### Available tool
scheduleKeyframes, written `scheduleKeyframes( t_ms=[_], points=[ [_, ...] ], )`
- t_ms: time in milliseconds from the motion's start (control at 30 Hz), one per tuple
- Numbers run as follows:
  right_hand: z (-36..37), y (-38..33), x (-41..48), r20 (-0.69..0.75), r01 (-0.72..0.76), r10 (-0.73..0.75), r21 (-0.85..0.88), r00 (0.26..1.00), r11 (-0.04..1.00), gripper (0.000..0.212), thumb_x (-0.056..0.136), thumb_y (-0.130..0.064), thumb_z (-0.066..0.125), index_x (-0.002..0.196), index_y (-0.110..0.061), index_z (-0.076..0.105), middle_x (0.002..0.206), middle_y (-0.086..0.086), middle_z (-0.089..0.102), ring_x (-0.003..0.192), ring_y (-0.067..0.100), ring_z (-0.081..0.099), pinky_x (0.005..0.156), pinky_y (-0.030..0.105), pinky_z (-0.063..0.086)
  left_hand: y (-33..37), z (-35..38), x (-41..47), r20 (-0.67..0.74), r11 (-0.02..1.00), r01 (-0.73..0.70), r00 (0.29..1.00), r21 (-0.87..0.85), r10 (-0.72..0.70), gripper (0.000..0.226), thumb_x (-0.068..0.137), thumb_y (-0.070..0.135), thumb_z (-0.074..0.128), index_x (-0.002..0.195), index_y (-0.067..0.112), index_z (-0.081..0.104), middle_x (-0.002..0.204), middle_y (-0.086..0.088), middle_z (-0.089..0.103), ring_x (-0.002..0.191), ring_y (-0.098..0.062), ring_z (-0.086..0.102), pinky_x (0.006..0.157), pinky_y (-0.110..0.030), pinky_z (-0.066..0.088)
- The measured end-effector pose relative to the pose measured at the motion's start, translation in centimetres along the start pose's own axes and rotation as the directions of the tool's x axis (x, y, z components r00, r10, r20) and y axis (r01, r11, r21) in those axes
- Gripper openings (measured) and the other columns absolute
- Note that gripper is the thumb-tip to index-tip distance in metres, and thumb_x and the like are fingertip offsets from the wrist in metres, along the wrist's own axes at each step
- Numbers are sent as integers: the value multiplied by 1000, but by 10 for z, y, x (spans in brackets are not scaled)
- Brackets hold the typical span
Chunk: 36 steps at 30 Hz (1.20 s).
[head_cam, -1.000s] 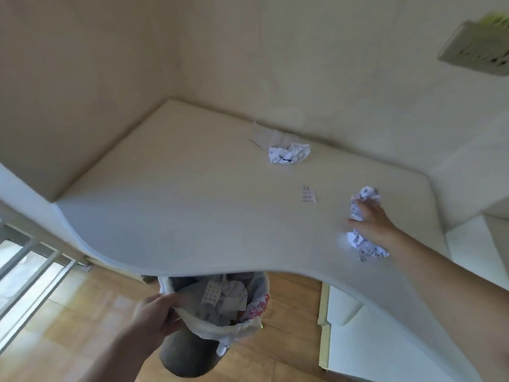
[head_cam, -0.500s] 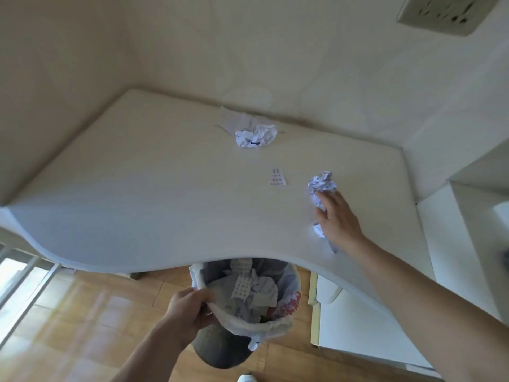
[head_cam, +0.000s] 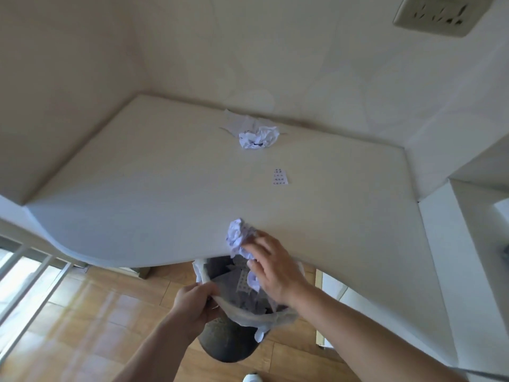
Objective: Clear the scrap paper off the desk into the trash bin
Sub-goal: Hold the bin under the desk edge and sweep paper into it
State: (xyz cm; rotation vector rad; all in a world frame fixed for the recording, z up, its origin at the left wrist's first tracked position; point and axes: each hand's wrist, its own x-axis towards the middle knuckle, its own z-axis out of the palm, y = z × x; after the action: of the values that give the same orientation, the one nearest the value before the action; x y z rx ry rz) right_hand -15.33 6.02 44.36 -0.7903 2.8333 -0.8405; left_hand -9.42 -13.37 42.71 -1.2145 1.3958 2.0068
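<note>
My right hand [head_cam: 271, 267] lies flat at the front edge of the pale desk [head_cam: 137, 188], pressing crumpled white paper balls [head_cam: 238, 238] that hang over the edge above the trash bin [head_cam: 234, 340]. The dark bin has a white liner and holds several paper scraps. My left hand [head_cam: 194, 300] grips the liner at the bin's near-left rim, just below the desk edge. Farther back on the desk lie another crumpled ball on a flat sheet [head_cam: 257, 136] and a small printed slip [head_cam: 280, 177].
Beige walls close the desk at the back and left; a wall socket [head_cam: 438, 15] sits at top right. White shelving [head_cam: 468, 271] stands to the right. A wooden floor [head_cam: 96, 312] lies below, with a white railing [head_cam: 24, 279] at the left.
My right hand has swept the crumpled paper from the right part of the desk leftward to the front edge over the bin. My left hand keeps hold of the bin's liner.
</note>
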Motion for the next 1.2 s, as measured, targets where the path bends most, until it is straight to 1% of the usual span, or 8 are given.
scheduleKeyframes(
  t_ms=[100, 233, 567, 800, 900, 1000, 1067, 1200],
  points=[
    [5, -19, -12, 76, 29, -36, 91, 996, 995, 43, 97, -37, 37, 135, -21, 50, 135, -3, 50, 129, 12, 38, 112, 23, 25, 3, -10, -2, 19, 999, -7, 1000, -43, 8, 18, 73, -13, 58, 91, -11, 59, 82, -22, 54, 68, -33, 56, 60, -43, 58],
    [6, -28, -21, 213, -8, -33, 186, 977, 983, 39, 99, -36, 39, 136, -27, 48, 128, -8, 55, 122, 6, 45, 117, 28, 19, 2, -23, -8, 30, 998, -13, 999, -62, 15, 17, 72, -15, 57, 89, -12, 60, 85, -24, 56, 68, -33, 57, 62, -45, 59],
    [18, -47, -14, 344, -156, 83, 190, 935, 969, 34, 100, -35, 39, 130, -27, 53, 129, -10, 57, 119, 6, 50, 99, 26, 42, 3, -70, -23, -62, 994, -41, 997, -97, 35, 12, 78, -12, 55, 90, -11, 58, 76, -20, 53, 59, -30, 58, 49, -39, 57],
    [50, -62, 10, 282, -239, 204, 94, 937, 966, 28, 95, -27, 51, 119, -20, 62, 123, -1, 62, 114, 16, 56, 95, 30, 44, 1, -139, -33, -136, 986, -66, 990, -151, 46, 12, 74, -8, 58, 82, -1, 52, 66, -13, 42, 51, -26, 46, 71, -47, 48],
    [67, -74, 20, 241, -272, 247, 78, 939, 959, 24, 89, -17, 59, 111, -13, 66, 117, 6, 64, 111, 22, 58, 93, 29, 43, 1, -174, -48, -144, 977, -96, 987, -190, 69, 21, 71, -8, 59, 85, 3, 49, 64, -10, 39, 51, -23, 42, 66, -47, 41],
    [84, -94, 32, 186, -290, 272, 81, 944, 953, 23, 83, -13, 66, 105, -9, 69, 111, 10, 66, 105, 26, 61, 91, 32, 46, 0, -208, -65, -165, 962, -137, 981, -238, 99, 20, 73, -10, 56, 83, 5, 46, 62, -8, 35, 49, -19, 37, 48, -32, 36],
    [97, -117, 40, 208, -363, 332, 138, 920, 921, 21, 83, -17, 68, 103, -11, 68, 103, 8, 67, 96, 24, 63, 86, 34, 51, 3, -233, -79, -210, 953, -168, 971, -253, 115, 17, 77, -11, 52, 79, 5, 46, 61, -7, 33, 48, -18, 34, 42, -25, 33],
    [118, -181, 58, 438, -588, 421, 383, 794, 712, 20, 83, -5, 68, 102, -4, 62, 95, 11, 66, 85, 24, 62, 75, 33, 52, 13, -288, -120, -264, 944, -222, 952, -245, 155, 19, 78, -8, 53, 92, 3, 49, 73, -10, 37, 57, -20, 38, 46, -25, 35]
  ],
)
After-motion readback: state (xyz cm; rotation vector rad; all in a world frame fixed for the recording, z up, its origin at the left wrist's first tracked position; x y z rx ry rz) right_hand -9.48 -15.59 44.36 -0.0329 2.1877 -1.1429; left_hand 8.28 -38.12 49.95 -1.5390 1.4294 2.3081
